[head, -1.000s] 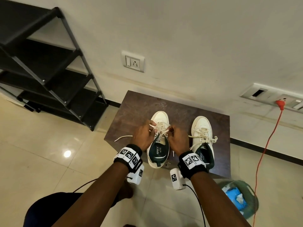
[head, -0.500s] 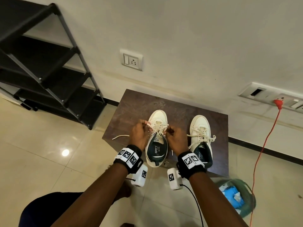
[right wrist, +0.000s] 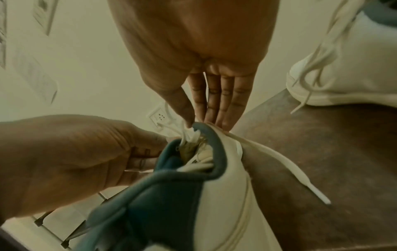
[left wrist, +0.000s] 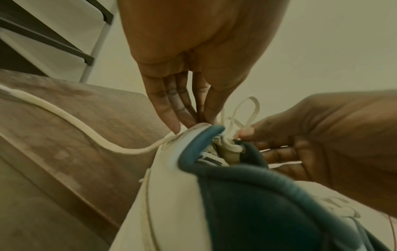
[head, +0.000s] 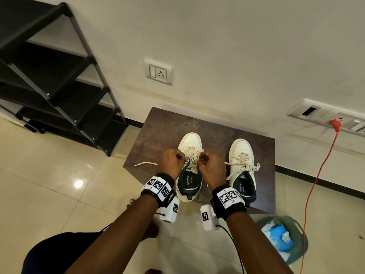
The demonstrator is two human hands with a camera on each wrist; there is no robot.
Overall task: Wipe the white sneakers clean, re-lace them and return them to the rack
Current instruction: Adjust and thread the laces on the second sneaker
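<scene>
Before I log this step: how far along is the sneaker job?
Done: the right sneaker looks laced and tied. In hand: the left hand and right hand pinch the lace on the left sneaker, one end trailing. Left: tying off and returning both to the rack.

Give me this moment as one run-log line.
step: re-lacing | left hand: pinching lace at left sneaker | right hand: pinching lace | right sneaker: laced, on table | rack: no shoes visible
</scene>
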